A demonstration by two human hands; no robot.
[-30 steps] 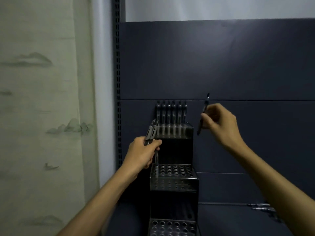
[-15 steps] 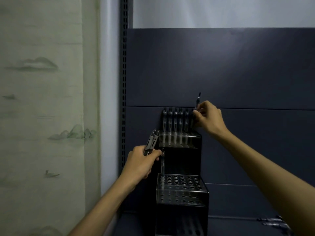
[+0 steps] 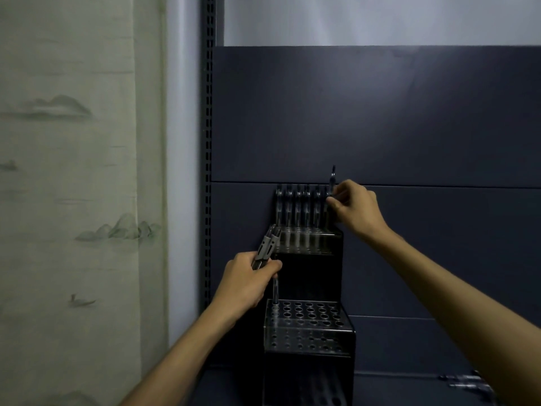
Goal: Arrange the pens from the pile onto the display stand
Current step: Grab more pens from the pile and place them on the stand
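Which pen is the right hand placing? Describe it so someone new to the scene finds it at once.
Start at the black tiered display stand against the dark back panel and go to its top tier, where a row of pens stands upright. The pen is at the right end of that row, pinched by the right hand. It alone pokes up above the others.

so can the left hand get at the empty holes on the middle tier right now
Probably yes. The left hand hovers just above and left of the middle tier, and nothing lies between them. But it grips a bundle of pens, so its fingers are occupied.
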